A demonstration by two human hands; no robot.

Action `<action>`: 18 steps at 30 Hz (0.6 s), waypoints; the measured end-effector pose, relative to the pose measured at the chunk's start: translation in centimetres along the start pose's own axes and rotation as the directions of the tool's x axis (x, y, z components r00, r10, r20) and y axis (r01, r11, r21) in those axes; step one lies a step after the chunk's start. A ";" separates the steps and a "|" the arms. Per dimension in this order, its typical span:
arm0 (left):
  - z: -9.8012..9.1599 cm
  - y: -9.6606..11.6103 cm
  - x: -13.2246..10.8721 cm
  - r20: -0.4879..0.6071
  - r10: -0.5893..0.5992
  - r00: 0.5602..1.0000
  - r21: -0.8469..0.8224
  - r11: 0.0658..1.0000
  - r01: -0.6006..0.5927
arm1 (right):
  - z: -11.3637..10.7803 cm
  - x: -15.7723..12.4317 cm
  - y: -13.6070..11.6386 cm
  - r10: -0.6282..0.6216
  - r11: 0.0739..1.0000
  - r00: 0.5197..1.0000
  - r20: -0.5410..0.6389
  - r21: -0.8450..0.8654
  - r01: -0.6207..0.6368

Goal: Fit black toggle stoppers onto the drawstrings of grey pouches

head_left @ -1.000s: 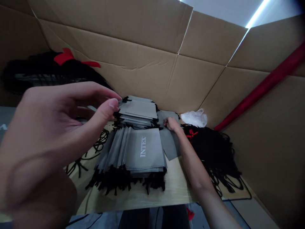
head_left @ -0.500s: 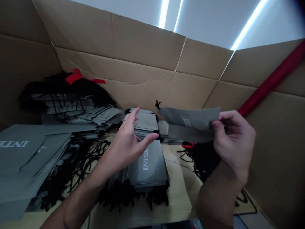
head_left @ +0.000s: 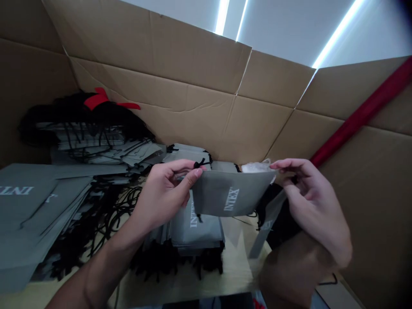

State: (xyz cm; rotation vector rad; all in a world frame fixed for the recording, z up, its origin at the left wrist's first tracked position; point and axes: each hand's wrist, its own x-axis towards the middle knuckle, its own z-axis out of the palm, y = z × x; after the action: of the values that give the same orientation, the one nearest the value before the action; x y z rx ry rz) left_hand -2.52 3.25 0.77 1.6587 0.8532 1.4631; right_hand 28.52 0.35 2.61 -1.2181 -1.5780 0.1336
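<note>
A grey pouch (head_left: 236,195) printed INTEX hangs between my two hands above the table. My left hand (head_left: 170,184) pinches its left end beside a black cord knot. At the pouch's right end, the fingers of my right hand (head_left: 310,199) are closed on its upper corner. A second grey pouch (head_left: 265,229), blurred, dangles below my right hand; what grips it is hidden. Clear crinkled plastic (head_left: 256,167) shows behind the held pouch's top edge. Beneath my left hand lies a stack of grey INTEX pouches (head_left: 199,234) with black cord ends toward me.
Larger grey bags (head_left: 41,214) lie at the left, near tangled black cords (head_left: 128,206). Behind them is a pile of grey bags with black cords and a red strip (head_left: 96,101). Cardboard walls (head_left: 193,94) enclose the table; a red tube (head_left: 363,111) slants at right.
My left hand has closed on the pouch's corded end. The pouch has come down and left, now facing me. A second pouch and clear plastic have come into view near my right hand.
</note>
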 end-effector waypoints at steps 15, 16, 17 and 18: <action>0.5 0.6 -1.2 -0.041 0.076 0.996 -0.038 0.996 -0.077 | 1.7 -3.3 -5.1 -0.273 0.939 0.928 0.255 0.279 0.199; 0.6 0.7 -1.3 -0.057 0.087 0.995 -0.013 0.996 -0.088 | 2.6 -3.4 -5.3 -0.267 0.950 0.924 0.272 0.237 0.205; 0.8 0.8 -1.4 -0.066 0.101 0.993 0.010 0.995 -0.101 | 3.5 -3.4 -5.4 -0.283 0.948 0.923 0.262 0.220 0.228; 0.9 0.8 -1.6 -0.066 0.116 0.991 0.026 0.993 -0.115 | 4.4 -3.4 -5.4 -0.306 0.940 0.928 0.214 0.223 0.259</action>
State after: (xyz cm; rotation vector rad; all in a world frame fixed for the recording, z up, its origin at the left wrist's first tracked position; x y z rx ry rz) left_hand -1.84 1.40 0.64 1.7082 0.8247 1.6016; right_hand 21.35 -2.61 1.98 -0.8359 -1.8940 0.2501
